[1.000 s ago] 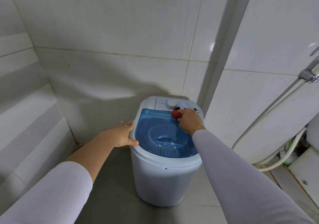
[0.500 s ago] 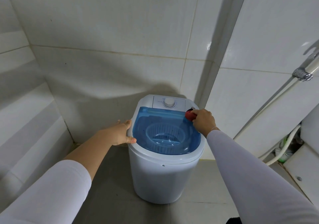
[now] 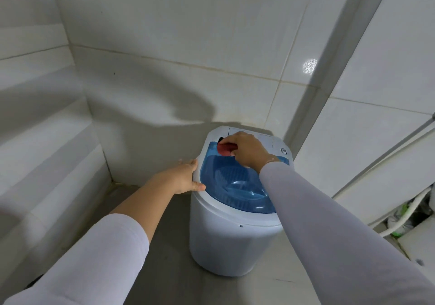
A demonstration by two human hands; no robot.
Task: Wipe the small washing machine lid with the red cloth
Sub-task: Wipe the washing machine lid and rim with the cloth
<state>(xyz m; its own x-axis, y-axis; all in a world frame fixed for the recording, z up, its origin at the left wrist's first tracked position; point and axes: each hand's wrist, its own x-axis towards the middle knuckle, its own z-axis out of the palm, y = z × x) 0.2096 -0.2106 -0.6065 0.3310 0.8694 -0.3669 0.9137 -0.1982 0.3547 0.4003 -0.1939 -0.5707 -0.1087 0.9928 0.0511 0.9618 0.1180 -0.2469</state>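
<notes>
Two hands: both at the small washing machine.
Left hand: fingers straight against its left rim, thumb on top.
Lid: blue, closed.
Right hand: clutches red cloth, pressed on the lid's far-left corner.

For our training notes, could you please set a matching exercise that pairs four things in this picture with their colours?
Things:
1. cloth
2. lid
3. floor
4. wall

Colours:
A. grey
B. red
C. see-through blue
D. white

Pairs: 1-B, 2-C, 3-A, 4-D
</notes>
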